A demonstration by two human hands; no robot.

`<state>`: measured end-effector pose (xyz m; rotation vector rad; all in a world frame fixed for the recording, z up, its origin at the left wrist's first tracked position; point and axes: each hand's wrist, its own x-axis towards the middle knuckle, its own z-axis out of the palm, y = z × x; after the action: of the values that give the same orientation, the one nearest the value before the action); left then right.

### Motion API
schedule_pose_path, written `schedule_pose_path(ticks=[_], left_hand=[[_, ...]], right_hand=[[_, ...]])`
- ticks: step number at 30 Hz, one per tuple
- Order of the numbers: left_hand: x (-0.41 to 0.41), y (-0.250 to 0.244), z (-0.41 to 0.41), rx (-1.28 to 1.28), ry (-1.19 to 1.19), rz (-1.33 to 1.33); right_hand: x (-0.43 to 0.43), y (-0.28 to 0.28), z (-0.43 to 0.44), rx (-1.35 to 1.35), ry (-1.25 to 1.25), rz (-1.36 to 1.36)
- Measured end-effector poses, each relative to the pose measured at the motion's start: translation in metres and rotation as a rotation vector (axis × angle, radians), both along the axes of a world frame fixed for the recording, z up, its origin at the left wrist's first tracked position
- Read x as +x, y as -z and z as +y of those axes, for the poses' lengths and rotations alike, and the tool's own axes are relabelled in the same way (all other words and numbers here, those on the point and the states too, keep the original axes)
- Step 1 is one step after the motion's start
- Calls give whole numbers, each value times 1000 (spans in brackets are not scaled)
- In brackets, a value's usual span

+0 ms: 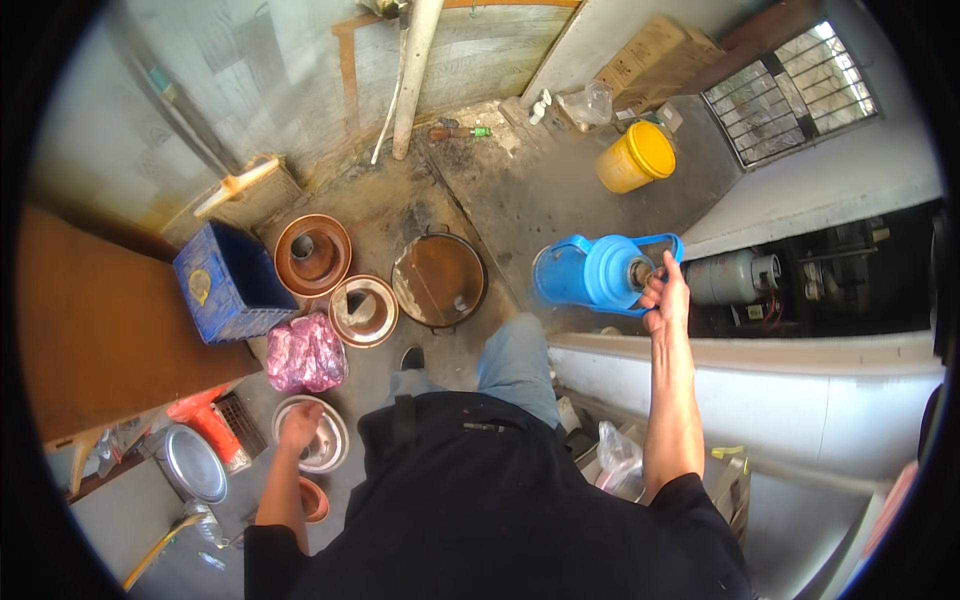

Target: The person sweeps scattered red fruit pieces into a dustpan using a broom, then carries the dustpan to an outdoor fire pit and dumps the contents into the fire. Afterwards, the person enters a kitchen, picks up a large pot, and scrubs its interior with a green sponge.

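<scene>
My right hand point(667, 295) is stretched out to the right, its fingers closed at the handle of a blue thermos flask point(581, 271). In this view the flask's neck points right, towards the hand, and its base left. Something brown, perhaps a cork stopper, shows at the mouth beside my fingers. My left hand point(301, 424) hangs low on the left, in front of a pale round basin point(335, 442) in the view. Its fingers are loosely curled, and whether anything is in them is hidden.
A round lidded pan point(442, 279), two brown round pots point(313, 251) and a blue crate point(236, 289) stand on the floor ahead. A pink plastic bundle point(307, 352) lies left. Further off is a yellow bucket point(636, 159). A grey gas cylinder point(724, 277) sits under the counter at right.
</scene>
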<state>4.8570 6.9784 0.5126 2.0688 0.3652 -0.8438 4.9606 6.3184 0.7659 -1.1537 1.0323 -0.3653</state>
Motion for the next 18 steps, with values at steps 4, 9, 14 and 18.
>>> schedule_pose_path(ticks=[4, 9, 14, 18], left_hand=[[83, -9, -110, 25, -3, -66], [134, 10, -260, -35, 130, 103], [168, -29, -425, 121, 266, 250], [190, -27, -516, 125, 424, 189]], right_hand=[[121, 34, -80, -48, -57, 39], [262, 149, -202, -231, -271, 205], [370, 296, -287, -104, -487, 469], [438, 389, -352, -162, -639, 604]])
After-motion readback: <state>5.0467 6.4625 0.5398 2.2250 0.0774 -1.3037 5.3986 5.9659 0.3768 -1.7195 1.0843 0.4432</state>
